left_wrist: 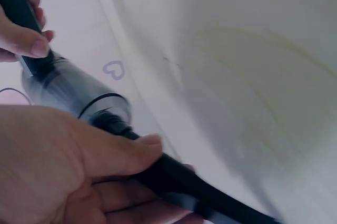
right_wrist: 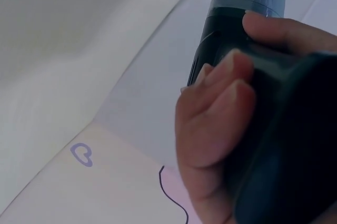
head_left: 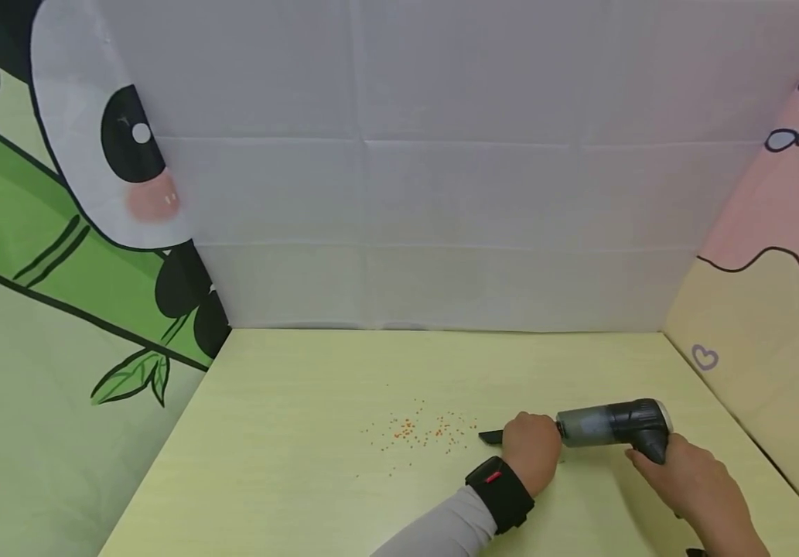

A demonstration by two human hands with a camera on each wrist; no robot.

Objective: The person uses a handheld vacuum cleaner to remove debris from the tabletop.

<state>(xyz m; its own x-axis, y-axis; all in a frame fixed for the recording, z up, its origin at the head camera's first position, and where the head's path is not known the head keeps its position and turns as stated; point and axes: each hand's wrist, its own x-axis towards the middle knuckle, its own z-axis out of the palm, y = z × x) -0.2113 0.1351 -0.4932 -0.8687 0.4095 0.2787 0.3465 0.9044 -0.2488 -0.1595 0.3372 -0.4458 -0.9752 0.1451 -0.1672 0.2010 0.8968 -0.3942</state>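
A handheld vacuum cleaner [head_left: 615,422] with a clear dust cup and dark body is held above the right part of the table. My right hand [head_left: 701,483] grips its dark handle, fingers wrapped around it in the right wrist view. My left hand [head_left: 533,452] holds the black nozzle [left_wrist: 179,179] at the front, thumb on one side and fingers on the other. The nozzle's flat tip [head_left: 489,437] points left, just right of scattered small orange crumbs [head_left: 406,429]. In the head view, my left hand hides the nozzle's middle.
The crumbs lie on a pale yellow table [head_left: 267,449]. A plain light wall [head_left: 469,193] stands behind it, with a cartoon-printed panel [head_left: 37,433] on the left and a pink and cream panel [head_left: 754,325] on the right.
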